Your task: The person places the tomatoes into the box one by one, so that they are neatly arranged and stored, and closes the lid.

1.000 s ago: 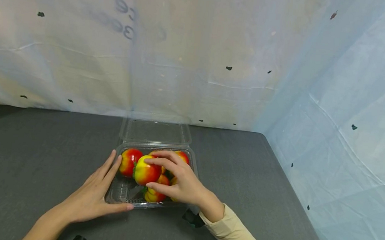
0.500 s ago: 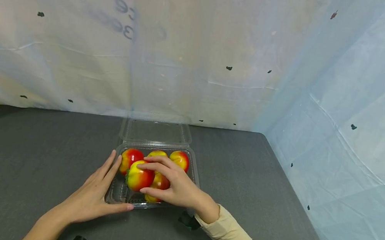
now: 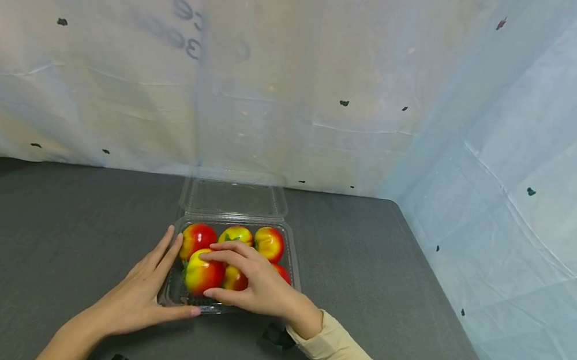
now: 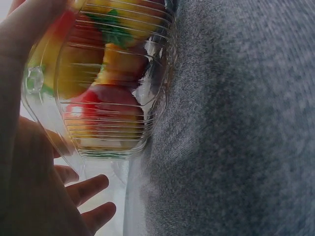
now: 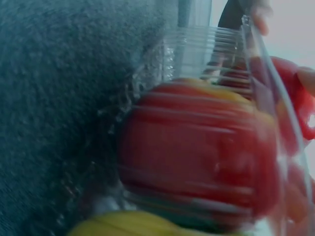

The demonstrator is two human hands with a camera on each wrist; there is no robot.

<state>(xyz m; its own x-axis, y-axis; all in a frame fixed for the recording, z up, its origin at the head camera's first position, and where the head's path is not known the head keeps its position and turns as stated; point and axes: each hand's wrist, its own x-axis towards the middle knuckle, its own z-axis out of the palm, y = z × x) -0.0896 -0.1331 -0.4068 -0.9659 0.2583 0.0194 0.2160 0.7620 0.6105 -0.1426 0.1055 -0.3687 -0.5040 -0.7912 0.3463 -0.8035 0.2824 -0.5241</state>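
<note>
My right hand grips a red-and-yellow round fruit, low in the front left of a clear plastic clamshell box. Fingers lie over the fruit's top and the thumb is at its near side. Several similar fruits, some with green leafy tops, fill the box, including one fruit at the back right. My left hand is spread around the box's front left corner, straight fingers along the left side and thumb at the front edge. In the left wrist view, fruits show through the ribbed wall; the right wrist view shows another fruit.
The transparent lid lies folded back behind the box. Box and lid rest on a dark grey table. Pale plastic sheeting hangs behind the table and along its right side.
My right hand has moved the gripped fruit left and toward me, lowering it into the front left of the box. More of the back fruits now show. My left hand has stayed put.
</note>
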